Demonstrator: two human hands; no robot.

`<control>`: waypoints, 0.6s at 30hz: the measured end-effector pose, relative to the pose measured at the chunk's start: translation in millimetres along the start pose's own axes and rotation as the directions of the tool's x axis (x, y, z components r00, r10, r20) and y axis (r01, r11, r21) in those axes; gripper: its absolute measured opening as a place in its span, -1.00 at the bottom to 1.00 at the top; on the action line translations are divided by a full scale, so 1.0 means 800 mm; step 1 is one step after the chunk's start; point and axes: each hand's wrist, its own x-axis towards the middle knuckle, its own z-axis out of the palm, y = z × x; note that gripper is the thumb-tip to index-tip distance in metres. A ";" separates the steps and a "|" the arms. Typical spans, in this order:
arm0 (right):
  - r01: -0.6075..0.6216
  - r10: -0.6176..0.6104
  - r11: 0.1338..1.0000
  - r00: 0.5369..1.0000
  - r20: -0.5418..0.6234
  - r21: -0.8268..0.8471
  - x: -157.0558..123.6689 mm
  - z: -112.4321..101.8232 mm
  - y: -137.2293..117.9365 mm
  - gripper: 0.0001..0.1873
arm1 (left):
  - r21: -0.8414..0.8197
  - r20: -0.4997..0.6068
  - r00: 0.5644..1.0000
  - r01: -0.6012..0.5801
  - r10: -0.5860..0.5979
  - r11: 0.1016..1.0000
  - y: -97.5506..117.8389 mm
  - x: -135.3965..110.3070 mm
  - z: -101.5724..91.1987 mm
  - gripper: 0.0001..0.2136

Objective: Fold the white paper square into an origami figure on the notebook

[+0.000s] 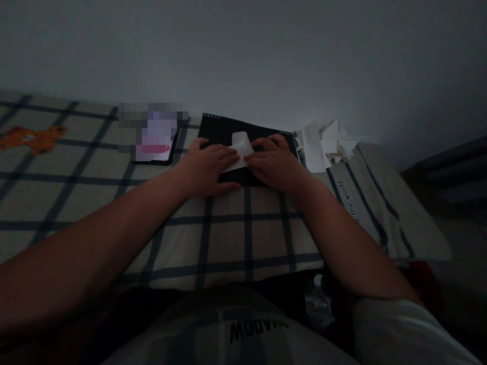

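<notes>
A small piece of white paper (pixel 243 144), folded with slanting edges, lies on a black notebook (pixel 218 126) with punched holes along its far edge. My left hand (pixel 211 165) rests palm down on the notebook, its fingers stretched out flat over the paper's left side and its thumb apart on the near side. From the other side, my right hand (pixel 276 162) has its bent fingers on the paper's right edge, thumb and fingertips close together. Under the fingertips, part of the paper is hidden.
Left of the notebook a phone (pixel 171 154) with a lit, blurred screen lies on the checked cloth (pixel 224 238). To the right are a loose paper strip (pixel 314 147) and a heap of folded paper pieces (pixel 338 142). A plastic bottle (pixel 318 306) is below the near edge. A wall rises behind.
</notes>
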 end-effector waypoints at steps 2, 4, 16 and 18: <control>-0.002 0.002 1.000 1.000 0.000 0.006 0.000 0.000 -0.001 -0.73 | -0.003 0.001 1.000 -0.001 0.001 1.000 0.000 0.000 0.000 -0.30; -0.007 0.007 1.000 1.000 0.001 0.009 0.000 -0.001 -0.001 -0.72 | -0.010 -0.002 1.000 -0.005 0.005 1.000 0.000 0.001 0.002 -0.30; -0.004 0.005 1.000 1.000 -0.012 0.024 -0.003 -0.005 0.006 -0.71 | 0.020 0.005 1.000 0.024 -0.024 1.000 0.012 0.002 -0.001 -0.28; -0.007 0.007 1.000 1.000 -0.010 0.020 -0.003 -0.005 0.005 -0.70 | 0.026 0.003 1.000 0.028 -0.028 0.999 0.014 0.002 -0.001 -0.28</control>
